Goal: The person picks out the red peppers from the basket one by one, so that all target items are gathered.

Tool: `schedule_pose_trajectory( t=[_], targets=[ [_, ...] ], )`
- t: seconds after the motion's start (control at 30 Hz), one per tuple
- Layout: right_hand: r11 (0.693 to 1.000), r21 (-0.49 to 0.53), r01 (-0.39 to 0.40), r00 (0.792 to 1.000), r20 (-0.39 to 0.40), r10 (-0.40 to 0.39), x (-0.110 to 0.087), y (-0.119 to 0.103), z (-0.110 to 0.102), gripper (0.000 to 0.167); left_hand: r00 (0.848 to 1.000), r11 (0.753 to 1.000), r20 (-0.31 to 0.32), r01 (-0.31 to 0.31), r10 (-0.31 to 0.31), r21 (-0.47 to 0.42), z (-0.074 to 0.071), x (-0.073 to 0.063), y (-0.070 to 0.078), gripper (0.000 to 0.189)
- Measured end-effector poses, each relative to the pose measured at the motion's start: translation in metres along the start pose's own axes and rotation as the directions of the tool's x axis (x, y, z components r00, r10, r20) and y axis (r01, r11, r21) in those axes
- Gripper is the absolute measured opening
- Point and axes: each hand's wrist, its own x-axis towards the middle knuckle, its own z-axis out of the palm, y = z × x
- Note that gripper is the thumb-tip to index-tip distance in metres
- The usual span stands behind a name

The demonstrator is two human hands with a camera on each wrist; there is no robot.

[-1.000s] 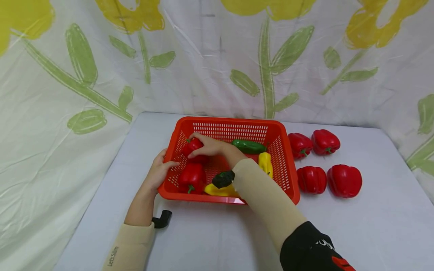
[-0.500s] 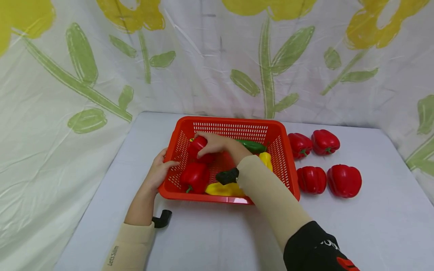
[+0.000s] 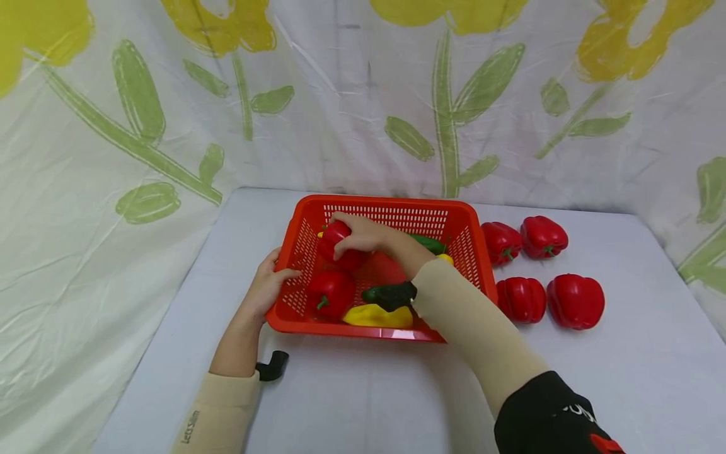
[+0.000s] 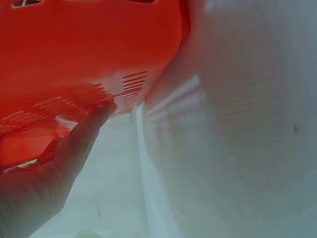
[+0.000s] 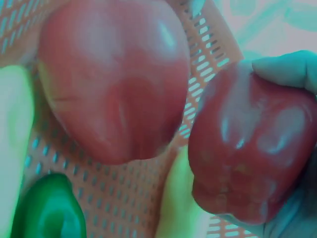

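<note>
An orange-red plastic basket [image 3: 391,200] stands on the table. My left hand [image 3: 265,287] grips its left wall, thumb over the rim and fingers [image 4: 94,121] against the outside. Inside, my right hand [image 3: 367,234] grips a red bell pepper [image 5: 252,148], thumb on one side, most fingers hidden behind it. Another red bell pepper [image 3: 333,293] lies just in front of it in the basket. Near the front wall rests a yellow pepper [image 3: 377,316]. A green pepper [image 3: 426,244] lies at the back, partly hidden by my right forearm.
Right of the basket, several red bell peppers, such as the largest one [image 3: 576,301], stand on the white table [image 3: 652,366]. A flower-printed cloth [image 3: 340,126] hangs behind. Part of another yellow pepper [image 3: 445,258] shows at the basket's right side.
My right hand has shifted to the right and slightly back with the red bell pepper. The front red bell pepper has rolled a little to the right. My left hand has stayed put.
</note>
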Motion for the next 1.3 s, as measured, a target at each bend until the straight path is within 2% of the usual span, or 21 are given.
schedule_pose_trajectory(
  t=[0.17, 0.33, 0.6, 0.73, 0.97, 1.1, 1.3],
  targets=[
    [0.999, -0.046, 0.019, 1.0, 0.018, -0.018, -0.012, -0.007, -0.004, 0.055, 1.0, 1.0, 0.002, 0.001, -0.001, 0.004, -0.001, 0.0, 0.0, 0.054],
    [0.994, -0.111, 0.005, 1.0, 0.02, -0.003, -0.026, -0.013, -0.01, 0.068, 1.0, 1.0, 0.009, -0.009, 0.009, -0.003, 0.0, 0.0, 0.0, 0.054],
    [0.976, -0.215, 0.038, 0.999, 0.016, -0.035, -0.05, -0.022, -0.02, 0.062, 1.0, 1.0, 0.004, 0.004, -0.004, -0.009, 0.0, 0.0, -0.001, 0.054],
    [0.972, -0.231, 0.033, 0.999, 0.014, -0.031, -0.061, -0.02, -0.024, 0.067, 1.0, 1.0, 0.004, 0.0, 0.0, -0.005, 0.001, 0.001, -0.001, 0.055],
    [0.964, -0.263, 0.045, 0.999, 0.019, -0.042, -0.081, -0.015, -0.026, 0.061, 1.0, 1.0, 0.016, -0.007, 0.007, -0.005, 0.0, 0.001, -0.002, 0.055],
    [0.962, -0.267, 0.05, 0.998, -0.011, -0.055, -0.093, -0.01, -0.026, 0.063, 1.0, 1.0, 0.019, -0.007, 0.007, -0.004, 0.0, 0.0, -0.002, 0.055],
    [0.962, -0.266, 0.067, 0.993, -0.078, -0.091, -0.114, -0.003, -0.027, 0.051, 1.0, 1.0, 0.018, -0.009, 0.009, -0.008, 0.0, -0.001, 0.0, 0.055]
  ],
)
